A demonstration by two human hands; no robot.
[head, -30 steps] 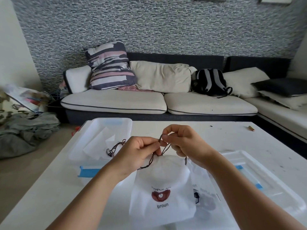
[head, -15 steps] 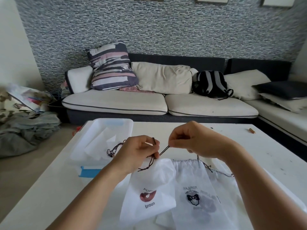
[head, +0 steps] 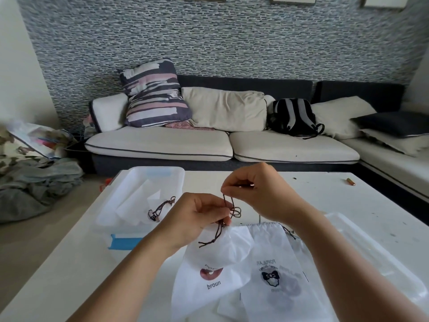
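Observation:
A white drawstring pouch [head: 218, 259] printed "broun" hangs from my left hand [head: 197, 219], which pinches its gathered neck and dark brown cord [head: 232, 206]. My right hand [head: 257, 194] pinches the upper end of that cord just above and right of the left hand. The cord loops between the two hands, and a knotted tail dangles over the pouch. A second white pouch [head: 276, 270] with a black bow print lies flat on the white table [head: 69, 263] to the right.
A clear plastic box [head: 130, 205] with a blue clip stands at the left and holds white pouches and a dark cord. A clear lid [head: 380, 259] lies at the right. A small brown object [head: 351, 181] rests at the far right. A sofa stands behind.
My right hand has moved left and nearer to the left hand, and the cord between them now forms a loop. The "broun" pouch has shifted slightly right and hangs crumpled.

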